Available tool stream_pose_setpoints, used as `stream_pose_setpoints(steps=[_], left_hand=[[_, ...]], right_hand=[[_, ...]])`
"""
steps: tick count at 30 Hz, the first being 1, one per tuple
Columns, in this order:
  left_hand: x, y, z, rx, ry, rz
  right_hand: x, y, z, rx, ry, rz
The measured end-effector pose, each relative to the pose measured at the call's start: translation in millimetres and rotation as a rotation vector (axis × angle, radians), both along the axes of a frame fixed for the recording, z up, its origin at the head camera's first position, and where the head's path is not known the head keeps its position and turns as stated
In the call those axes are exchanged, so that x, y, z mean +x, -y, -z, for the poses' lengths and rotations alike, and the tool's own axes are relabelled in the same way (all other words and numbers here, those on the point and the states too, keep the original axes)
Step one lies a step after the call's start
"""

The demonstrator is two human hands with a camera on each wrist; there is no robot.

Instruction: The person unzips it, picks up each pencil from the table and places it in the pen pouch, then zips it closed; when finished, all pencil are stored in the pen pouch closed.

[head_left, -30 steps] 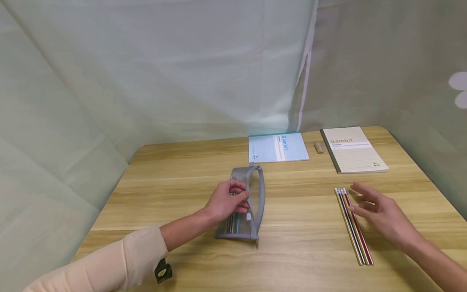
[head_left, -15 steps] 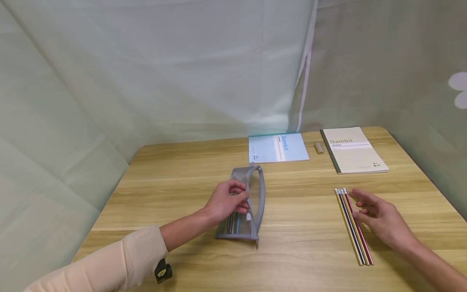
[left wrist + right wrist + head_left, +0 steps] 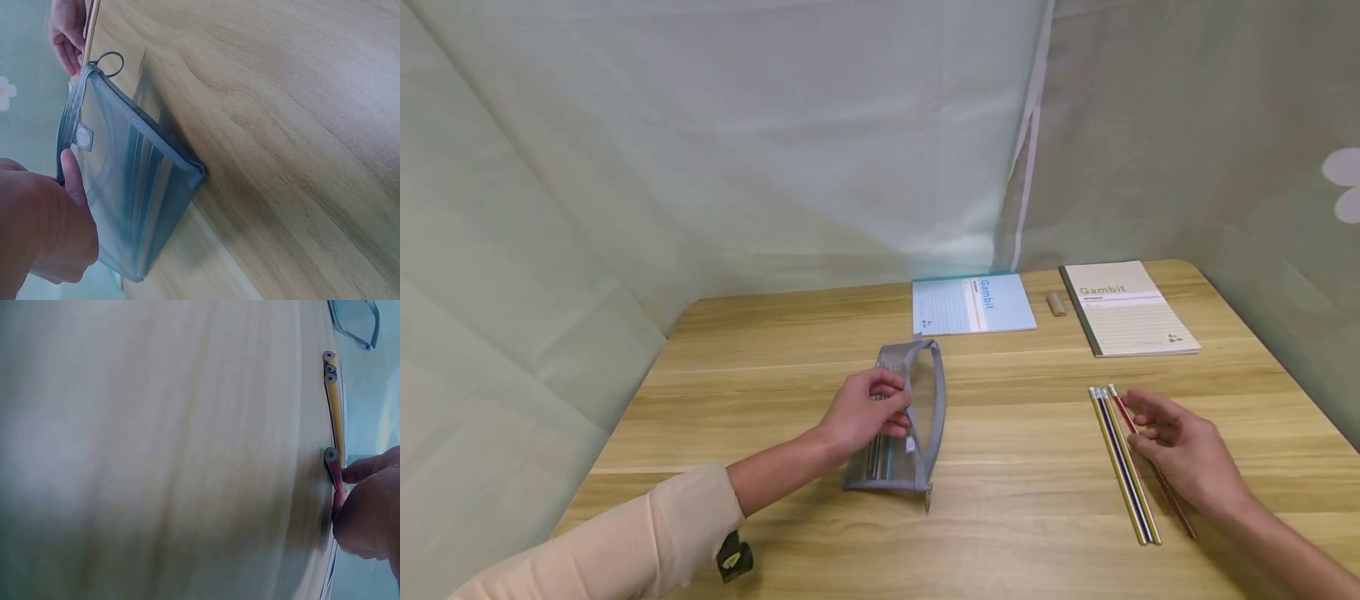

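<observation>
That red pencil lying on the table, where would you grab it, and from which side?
Pinch the red pencil near its middle, coming from above and from the right. It lies flat, angled away from the other pencils on its left, so its right side is free. The right hand already has its fingers on it there.

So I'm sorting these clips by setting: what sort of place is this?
Probably a staged recording booth with a desk, not a lived-in room. Pale green fabric sheets hang behind a wooden table, which carries only stationery: two Gambit notebooks, a mesh pencil case and loose pencils.
</observation>
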State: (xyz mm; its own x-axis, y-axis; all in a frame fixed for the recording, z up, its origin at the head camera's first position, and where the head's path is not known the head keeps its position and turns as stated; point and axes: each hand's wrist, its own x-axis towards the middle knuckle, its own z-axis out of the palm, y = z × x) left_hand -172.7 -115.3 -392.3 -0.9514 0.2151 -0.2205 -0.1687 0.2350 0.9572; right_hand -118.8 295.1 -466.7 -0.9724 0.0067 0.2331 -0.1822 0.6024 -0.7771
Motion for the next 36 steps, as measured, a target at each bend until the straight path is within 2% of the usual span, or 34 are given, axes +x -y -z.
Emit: stream_pose_setpoints(steps=[5, 15, 28, 36], left_hand=[[0.2, 0.2, 0.0, -0.002, -0.004, -0.001], [0.3, 0.1, -0.3, 0.002, 0.005, 0.001], [0.8, -1.1, 0.2, -0.011, 0.007, 0.008], [-0.3, -0.3, 1.4, -0.02, 0.005, 0.005]], right_hand=[[-0.5, 1.5, 0.8, 0.024, -0.02, 0.022], [-0.3, 6.3, -3.0, 0.047, -0.004, 0.089], [-9.2, 3.8, -26.1, -0.004, 0.208, 0.127], [-26.9, 9.5, -50.5, -0.147, 0.268, 0.084]])
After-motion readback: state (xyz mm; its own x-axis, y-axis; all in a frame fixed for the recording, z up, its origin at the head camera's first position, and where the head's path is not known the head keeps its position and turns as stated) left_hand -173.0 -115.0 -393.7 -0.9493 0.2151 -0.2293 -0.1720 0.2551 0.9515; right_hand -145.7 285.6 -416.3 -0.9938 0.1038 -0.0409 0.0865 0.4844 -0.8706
